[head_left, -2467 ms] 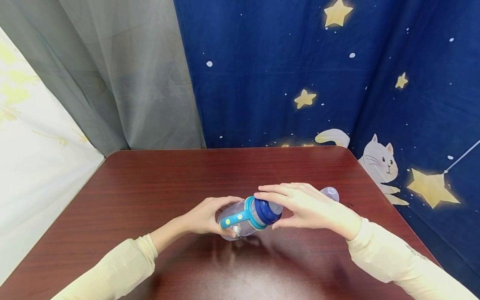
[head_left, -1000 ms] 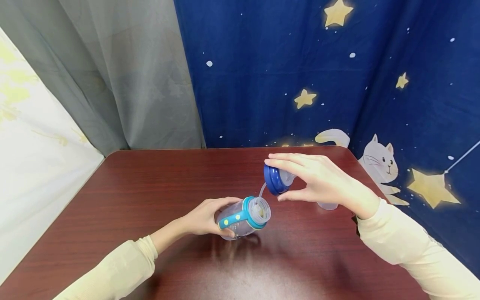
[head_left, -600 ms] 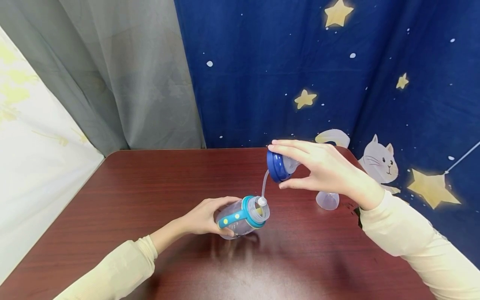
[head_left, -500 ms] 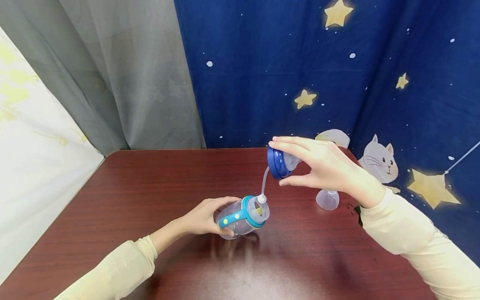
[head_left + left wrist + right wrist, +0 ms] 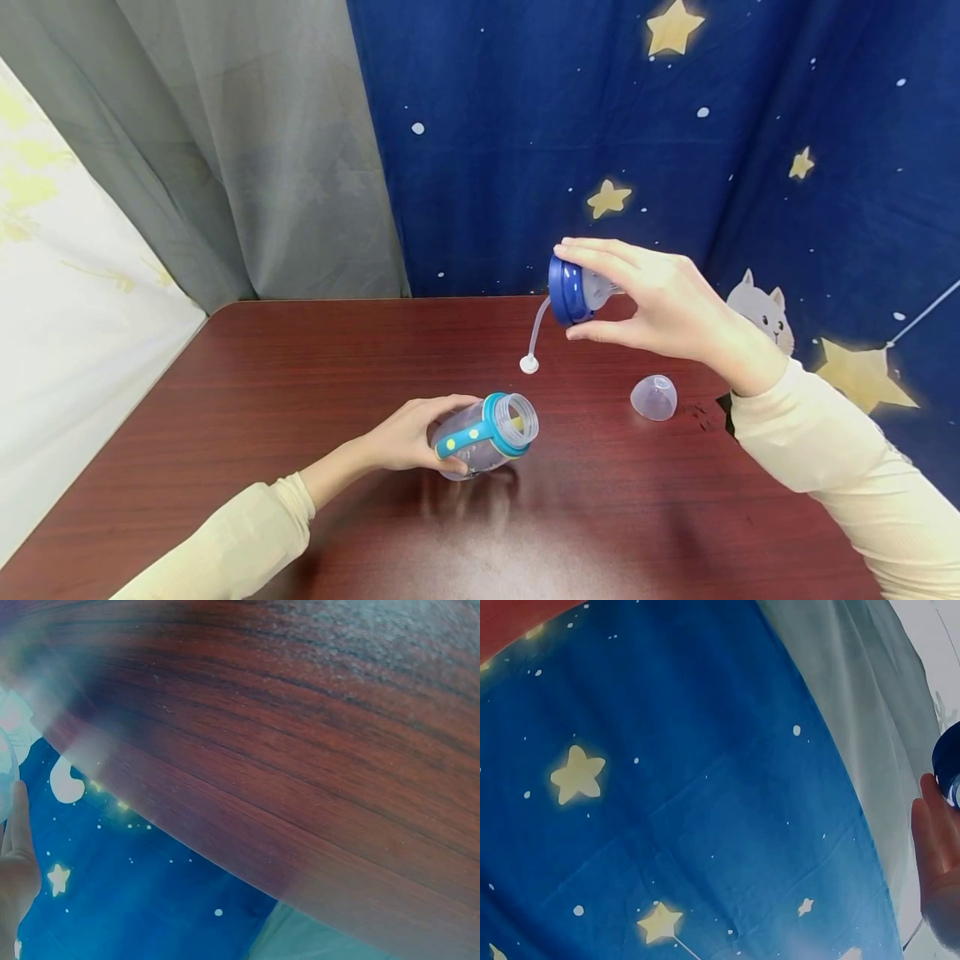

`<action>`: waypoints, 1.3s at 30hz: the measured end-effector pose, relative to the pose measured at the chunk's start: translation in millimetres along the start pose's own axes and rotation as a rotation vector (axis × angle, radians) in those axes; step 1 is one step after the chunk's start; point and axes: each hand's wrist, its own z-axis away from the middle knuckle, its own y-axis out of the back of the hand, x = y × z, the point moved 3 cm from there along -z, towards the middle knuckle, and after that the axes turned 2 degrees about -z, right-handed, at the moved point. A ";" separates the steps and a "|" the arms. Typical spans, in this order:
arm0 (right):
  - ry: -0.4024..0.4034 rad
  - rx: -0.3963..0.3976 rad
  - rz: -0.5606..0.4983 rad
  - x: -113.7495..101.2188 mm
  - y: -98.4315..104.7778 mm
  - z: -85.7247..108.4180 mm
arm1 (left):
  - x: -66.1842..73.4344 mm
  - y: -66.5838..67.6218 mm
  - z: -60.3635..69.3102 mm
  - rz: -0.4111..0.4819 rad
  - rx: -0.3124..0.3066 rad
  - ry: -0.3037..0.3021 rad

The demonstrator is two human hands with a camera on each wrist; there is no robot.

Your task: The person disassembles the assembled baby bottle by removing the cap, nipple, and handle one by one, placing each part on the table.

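In the head view a clear baby bottle [image 5: 480, 442] with a turquoise collar and dotted handle leans on the table, its mouth bare and facing right. My left hand [image 5: 408, 435] grips it around the lower body. Up and to the right, my right hand [image 5: 660, 304] holds the blue bottle cap [image 5: 572, 290] between fingers and thumb, with a clear nipple toward the palm. From the cap hangs a thin straw [image 5: 537, 329] ending in a white weight [image 5: 528, 364], above and apart from the bottle mouth. The right wrist view catches the blue cap at its edge beside my fingers [image 5: 930, 832].
A clear dome cover [image 5: 654, 397] stands on the reddish-brown table [image 5: 337, 358], right of the bottle. Behind the table hang a grey curtain [image 5: 300, 167] and a blue star-patterned curtain [image 5: 510, 150]. A small dark object [image 5: 726, 408] shows partly by the right sleeve.
My right hand has turned the cap off the bottle and lifted it up and right, drawing the straw out of the mouth. The left hand has kept its hold on the bottle.
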 end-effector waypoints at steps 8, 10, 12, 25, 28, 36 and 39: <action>-0.003 0.016 0.034 3.3 8.1 -1.0 | 0.4 0.3 0.2 0.000 -0.006 0.016; -0.015 0.017 0.032 4.5 9.7 -0.3 | 0.8 0.4 0.5 0.001 -0.004 0.015; -0.026 0.020 0.035 5.4 11.3 0.5 | 1.1 0.7 0.6 0.004 -0.003 0.017; -0.096 0.003 0.054 12.2 13.9 17.2 | 1.3 2.8 0.4 0.000 0.007 0.002; -0.103 0.005 0.057 13.8 12.5 22.0 | 1.4 2.9 0.6 0.003 0.007 0.011; -0.136 -0.010 0.059 18.1 7.7 34.1 | 0.1 2.4 2.1 -0.003 0.010 0.020; -0.155 -0.026 0.059 19.3 5.4 39.2 | -0.6 2.5 2.1 -0.004 0.012 0.015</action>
